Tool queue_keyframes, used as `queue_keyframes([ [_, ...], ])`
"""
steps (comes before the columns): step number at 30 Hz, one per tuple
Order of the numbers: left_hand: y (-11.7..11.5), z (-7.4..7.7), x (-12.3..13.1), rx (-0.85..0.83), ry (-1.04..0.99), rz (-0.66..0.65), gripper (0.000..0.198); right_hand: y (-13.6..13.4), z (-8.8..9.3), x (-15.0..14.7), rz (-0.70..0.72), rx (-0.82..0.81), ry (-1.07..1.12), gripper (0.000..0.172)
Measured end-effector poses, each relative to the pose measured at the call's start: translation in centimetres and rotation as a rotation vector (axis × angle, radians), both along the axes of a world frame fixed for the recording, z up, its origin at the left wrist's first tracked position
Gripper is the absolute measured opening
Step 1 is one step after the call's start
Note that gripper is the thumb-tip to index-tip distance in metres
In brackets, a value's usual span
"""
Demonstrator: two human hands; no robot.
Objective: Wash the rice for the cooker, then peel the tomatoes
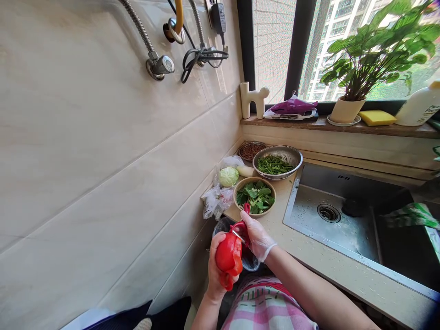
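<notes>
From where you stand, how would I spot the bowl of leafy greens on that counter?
Find the steel sink; the beige counter runs along its left side. The round tan bowl of broad green leaves sits there, beyond the gloved right hand. Unlike the metal colander of thin green stalks behind it, its rim is tan and its leaves wide.

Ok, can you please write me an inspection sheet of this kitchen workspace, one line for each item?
Surface: beige countertop beside a steel sink.
Job's things: red vegetable, a peel strip hanging below it; red peeler.
Clutter: bowl of leafy greens, colander of green beans, cabbage, plastic bags.
Grips: left hand holds the red vegetable; gloved right hand holds the red peeler.
Cables: black cable looped on the wall; metal hoses.
Surroundings: tiled wall, window, potted plant.
</notes>
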State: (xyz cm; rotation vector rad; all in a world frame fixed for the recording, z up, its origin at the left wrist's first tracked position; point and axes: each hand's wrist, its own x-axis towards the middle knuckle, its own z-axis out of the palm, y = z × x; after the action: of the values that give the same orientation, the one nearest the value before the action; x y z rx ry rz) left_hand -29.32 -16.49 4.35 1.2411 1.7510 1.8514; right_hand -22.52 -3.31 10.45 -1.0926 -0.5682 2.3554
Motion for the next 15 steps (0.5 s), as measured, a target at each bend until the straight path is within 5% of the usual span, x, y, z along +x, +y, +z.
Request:
queue_keyframes([
  [4,-0.1,0.1,0.0,0.026,-0.024,0.024,0.076,0.7,-2.6,-0.6,-0.059,0.0,-0.07,0.031],
  [9,0.1,0.9,-0.1,-0.046,-0.089,0.027,0.072,1.0,-6.5,-0.3,-0.092,0.263,-0.177,0.033],
  [15,0.7,1.6,-0.8,-0.218,-0.315,0.071,0.07,0.3,-5.8,2.3,0.105,0.706,-0.023,0.041],
])
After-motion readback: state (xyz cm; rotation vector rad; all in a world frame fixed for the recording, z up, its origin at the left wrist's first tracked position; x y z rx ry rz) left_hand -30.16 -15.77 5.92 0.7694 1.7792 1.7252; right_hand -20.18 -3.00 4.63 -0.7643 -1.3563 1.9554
